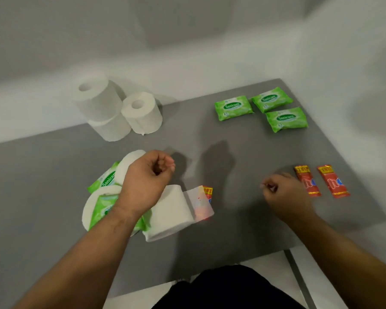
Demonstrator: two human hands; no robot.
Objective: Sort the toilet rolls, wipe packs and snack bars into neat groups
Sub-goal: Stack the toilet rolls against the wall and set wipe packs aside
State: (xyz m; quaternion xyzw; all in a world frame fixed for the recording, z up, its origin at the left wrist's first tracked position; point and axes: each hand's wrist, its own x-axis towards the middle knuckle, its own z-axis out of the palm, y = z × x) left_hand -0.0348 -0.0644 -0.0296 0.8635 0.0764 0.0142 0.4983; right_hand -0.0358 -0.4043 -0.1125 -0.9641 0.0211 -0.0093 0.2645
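Risk sits in the heap at 7 o'clock under our curled, empty left hand: grabbing the toilet roll could unspool its loose tail & drag the snack bar beneath, and we can't tell if our right hand, curled at 4 o'clock, holds anything.

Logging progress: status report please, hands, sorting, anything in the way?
Left hand over mixed pile, right hand by two sorted snack bars, both curled, empty. Loose paper covers third bar.
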